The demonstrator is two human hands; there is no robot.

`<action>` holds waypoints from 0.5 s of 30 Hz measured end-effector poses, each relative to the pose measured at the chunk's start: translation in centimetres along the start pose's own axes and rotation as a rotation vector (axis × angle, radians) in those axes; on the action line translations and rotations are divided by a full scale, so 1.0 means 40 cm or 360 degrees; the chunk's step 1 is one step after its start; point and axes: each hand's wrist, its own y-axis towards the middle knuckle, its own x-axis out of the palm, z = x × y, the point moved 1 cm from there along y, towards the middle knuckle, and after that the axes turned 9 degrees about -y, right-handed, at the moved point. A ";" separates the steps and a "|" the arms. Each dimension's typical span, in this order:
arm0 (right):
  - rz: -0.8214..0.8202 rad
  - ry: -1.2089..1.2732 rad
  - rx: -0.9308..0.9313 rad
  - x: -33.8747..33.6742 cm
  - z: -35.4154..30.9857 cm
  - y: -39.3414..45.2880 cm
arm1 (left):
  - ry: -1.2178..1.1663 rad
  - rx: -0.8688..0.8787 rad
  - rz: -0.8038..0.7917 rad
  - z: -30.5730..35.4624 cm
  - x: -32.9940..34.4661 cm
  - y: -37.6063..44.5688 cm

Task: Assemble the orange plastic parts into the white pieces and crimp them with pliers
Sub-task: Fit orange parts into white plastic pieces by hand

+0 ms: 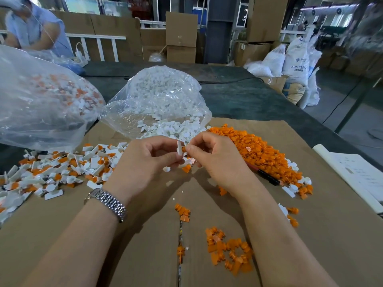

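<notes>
White piece [179, 149] flat, L hand [149, 156] | orange part [183, 149] (glossy), R hand [215, 156]

Both forearms reach forward from the lower edge and converge at centre. The left hand [145, 156], a metal watch [107, 203] on its wrist, pinches a white piece [179, 149] between thumb and curled fingers. The right hand [215, 156] pinches an orange part [183, 149] against it, fingertips meeting.
</notes>
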 end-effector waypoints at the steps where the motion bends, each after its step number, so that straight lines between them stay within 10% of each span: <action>1: -0.0017 0.0007 0.0026 0.003 0.002 0.000 | -0.0009 0.0026 0.0006 -0.002 0.002 0.000; 15: 0.0111 -0.0249 -0.0175 0.037 0.009 0.006 | -0.0110 0.0046 -0.0023 0.000 0.003 -0.001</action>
